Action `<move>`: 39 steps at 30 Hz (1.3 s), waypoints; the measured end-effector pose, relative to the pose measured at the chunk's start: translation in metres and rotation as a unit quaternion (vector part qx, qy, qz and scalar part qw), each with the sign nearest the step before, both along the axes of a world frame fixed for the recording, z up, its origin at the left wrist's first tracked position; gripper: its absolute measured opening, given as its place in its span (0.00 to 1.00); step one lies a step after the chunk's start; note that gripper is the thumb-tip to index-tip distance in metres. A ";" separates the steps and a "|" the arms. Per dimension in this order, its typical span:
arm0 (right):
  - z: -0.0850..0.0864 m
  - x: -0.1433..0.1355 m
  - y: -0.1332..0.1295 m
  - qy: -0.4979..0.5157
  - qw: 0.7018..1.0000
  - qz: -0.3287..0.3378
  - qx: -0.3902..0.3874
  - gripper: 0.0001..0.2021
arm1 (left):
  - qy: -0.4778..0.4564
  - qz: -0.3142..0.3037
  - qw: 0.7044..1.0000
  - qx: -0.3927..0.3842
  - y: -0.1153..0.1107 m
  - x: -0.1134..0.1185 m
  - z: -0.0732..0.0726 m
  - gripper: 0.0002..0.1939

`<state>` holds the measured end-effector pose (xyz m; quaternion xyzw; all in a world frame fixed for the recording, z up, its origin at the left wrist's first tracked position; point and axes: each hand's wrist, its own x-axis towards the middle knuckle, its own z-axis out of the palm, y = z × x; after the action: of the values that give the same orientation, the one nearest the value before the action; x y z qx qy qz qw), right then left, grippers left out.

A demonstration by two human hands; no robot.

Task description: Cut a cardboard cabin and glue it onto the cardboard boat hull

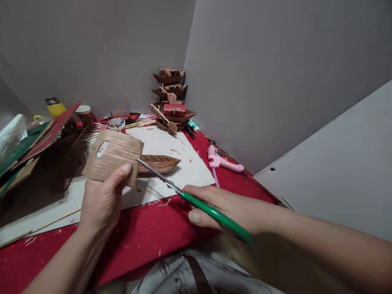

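A brown piece of corrugated cardboard (121, 149) with a cut-out hole near its left side is gripped by my left hand (102, 200), thumb on the near face. My right hand (223, 206) is closed on a pair of scissors (214, 214) with green handles. The metal blades point up and left, their tips at the cardboard's right edge; whether they touch it I cannot tell. Behind the cardboard, partly hidden by it, a small brown model boat (159, 164) lies on the white board (186, 159).
Stacked model boats (173, 98) stand in the back corner. A pink glue gun (225, 161) is on the red tabletop (143, 230) at right. Painted cardboard sheets (33, 147) lean at left. A white cup (118, 124) with a blue stick stands near thin wooden sticks (139, 123).
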<state>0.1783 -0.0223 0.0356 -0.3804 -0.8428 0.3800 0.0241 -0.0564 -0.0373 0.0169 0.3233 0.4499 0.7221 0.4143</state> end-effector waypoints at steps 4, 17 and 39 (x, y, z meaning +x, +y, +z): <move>-0.010 0.008 -0.008 -0.040 0.996 -0.051 0.063 0.27 | -0.118 0.036 0.992 0.007 0.005 -0.006 0.010 0.10; -0.040 -0.004 0.010 -0.097 0.959 0.002 0.266 0.18 | -0.122 -0.079 0.989 -0.040 0.001 -0.013 0.018 0.11; -0.006 -0.034 0.061 0.409 0.896 -0.062 -0.160 0.14 | 0.233 -0.031 0.972 -0.004 -0.012 -0.014 0.005 0.10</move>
<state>0.1447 0.0386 0.0293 -0.2420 -0.6612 0.6294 0.3288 -0.0707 -0.0494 0.0214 0.4951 0.5268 0.6117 0.3212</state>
